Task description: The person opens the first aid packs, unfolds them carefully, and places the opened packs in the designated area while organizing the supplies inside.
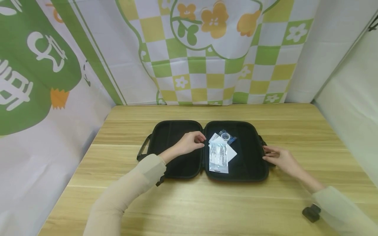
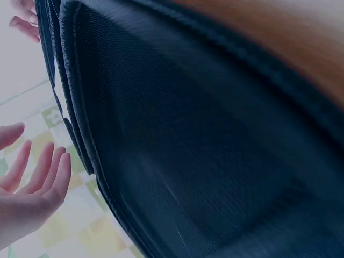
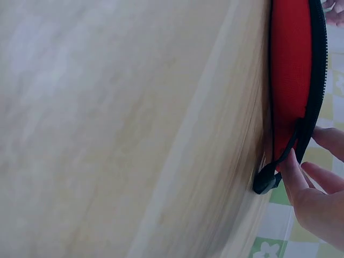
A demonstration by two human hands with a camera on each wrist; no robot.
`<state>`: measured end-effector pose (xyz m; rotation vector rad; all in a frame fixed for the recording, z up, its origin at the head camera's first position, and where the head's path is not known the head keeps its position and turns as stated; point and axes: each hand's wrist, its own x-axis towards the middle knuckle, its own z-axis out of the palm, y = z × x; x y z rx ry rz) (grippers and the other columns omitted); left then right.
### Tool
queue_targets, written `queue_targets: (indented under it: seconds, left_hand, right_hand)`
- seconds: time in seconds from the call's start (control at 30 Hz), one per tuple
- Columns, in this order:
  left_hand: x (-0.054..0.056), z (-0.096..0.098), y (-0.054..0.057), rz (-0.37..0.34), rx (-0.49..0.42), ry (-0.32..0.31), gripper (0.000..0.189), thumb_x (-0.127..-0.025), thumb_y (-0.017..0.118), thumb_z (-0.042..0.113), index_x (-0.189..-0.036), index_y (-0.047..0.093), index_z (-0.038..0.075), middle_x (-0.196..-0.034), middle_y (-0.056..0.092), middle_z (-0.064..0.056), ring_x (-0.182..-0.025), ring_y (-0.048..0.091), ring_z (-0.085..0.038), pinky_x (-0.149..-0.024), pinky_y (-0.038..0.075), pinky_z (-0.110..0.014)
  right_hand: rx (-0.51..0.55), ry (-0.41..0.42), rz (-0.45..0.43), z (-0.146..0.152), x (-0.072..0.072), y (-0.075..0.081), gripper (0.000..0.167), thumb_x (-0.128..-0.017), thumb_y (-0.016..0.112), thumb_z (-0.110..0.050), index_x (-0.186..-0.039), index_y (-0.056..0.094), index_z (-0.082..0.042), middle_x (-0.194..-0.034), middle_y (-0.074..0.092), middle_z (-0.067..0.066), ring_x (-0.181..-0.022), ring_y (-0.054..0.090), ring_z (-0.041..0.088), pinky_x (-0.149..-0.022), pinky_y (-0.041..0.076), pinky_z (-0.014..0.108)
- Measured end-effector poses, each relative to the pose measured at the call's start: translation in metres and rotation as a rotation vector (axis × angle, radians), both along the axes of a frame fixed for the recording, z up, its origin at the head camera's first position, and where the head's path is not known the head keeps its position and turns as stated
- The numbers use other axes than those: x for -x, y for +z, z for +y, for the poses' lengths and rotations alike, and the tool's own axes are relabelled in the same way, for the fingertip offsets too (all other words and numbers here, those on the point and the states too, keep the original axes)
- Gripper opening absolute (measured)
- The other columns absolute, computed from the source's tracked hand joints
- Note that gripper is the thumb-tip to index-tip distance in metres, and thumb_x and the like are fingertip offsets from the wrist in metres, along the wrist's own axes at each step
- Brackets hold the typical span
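A black zip case (image 1: 251, 164) lies unfolded on the table, its two halves side by side. In its right half sit a clear plastic packet with a printed paper (image 1: 218, 159), a white card (image 1: 231, 153) and a small blue packet with a white ring (image 1: 225, 136). My left hand (image 1: 192, 142) hovers above the hinge, fingers loosely bent and holding nothing; the left wrist view shows its fingers (image 2: 37, 177) apart from the case. At the case's right side, my right hand (image 1: 279, 159) pinches the rim beside the zipper pull (image 3: 266, 180). The outer shell there is red (image 3: 290, 70).
A carry handle (image 1: 143, 147) sticks out from the left half. Below the right sleeve a small black object (image 1: 311, 213) shows. The wooden table (image 1: 206, 209) meets a patterned cloth (image 1: 195, 75) at the back and pale hangings at both sides.
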<state>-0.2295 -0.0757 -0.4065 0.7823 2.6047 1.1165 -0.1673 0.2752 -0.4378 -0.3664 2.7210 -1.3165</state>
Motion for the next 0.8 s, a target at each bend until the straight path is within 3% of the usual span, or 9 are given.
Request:
queue_targets:
  seconds: [0.1, 0.2, 0.47, 0.8]
  left_hand:
    - [0.003, 0.010, -0.001, -0.013, 0.009, -0.030, 0.023, -0.080, 0.063, 0.005, -0.101, 0.059, -0.002, -0.094, 0.062, -0.013, -0.085, 0.059, -0.020, -0.074, 0.047, -0.022]
    - [0.006, 0.018, -0.004, -0.007, 0.030, -0.044, 0.024, -0.079, 0.063, 0.004, -0.102, 0.059, -0.002, -0.096, 0.062, -0.014, -0.088, 0.059, -0.021, -0.077, 0.047, -0.023]
    - [0.017, 0.032, -0.014, 0.045, 0.135, -0.041, 0.029, -0.076, 0.064, 0.003, -0.105, 0.061, 0.000, -0.096, 0.062, -0.011, -0.090, 0.057, -0.019, -0.078, 0.045, -0.021]
    - [0.026, 0.044, -0.019, 0.076, 0.274, -0.052, 0.027, -0.076, 0.068, 0.011, -0.101, 0.064, 0.002, -0.094, 0.064, -0.009, -0.087, 0.058, -0.016, -0.076, 0.046, -0.023]
  right_hand:
    - [-0.017, -0.012, -0.036, -0.001, 0.001, 0.000, 0.048, -0.085, 0.058, -0.010, -0.123, 0.041, 0.015, -0.121, 0.045, 0.033, -0.097, 0.057, 0.033, -0.071, 0.049, 0.019]
    - [-0.030, -0.020, -0.062, -0.003, 0.002, 0.000, 0.049, -0.086, 0.058, -0.011, -0.124, 0.040, 0.014, -0.121, 0.044, 0.033, -0.099, 0.055, 0.037, -0.073, 0.050, 0.022]
    - [-0.039, -0.034, -0.065, -0.004, 0.002, -0.001, 0.048, -0.085, 0.057, -0.009, -0.124, 0.041, 0.014, -0.119, 0.047, 0.032, -0.097, 0.056, 0.035, -0.071, 0.046, 0.014]
    - [-0.051, -0.044, -0.057, -0.004, 0.003, -0.003, 0.049, -0.085, 0.059, -0.011, -0.124, 0.041, 0.014, -0.115, 0.049, 0.032, -0.092, 0.060, 0.024, -0.068, 0.043, 0.009]
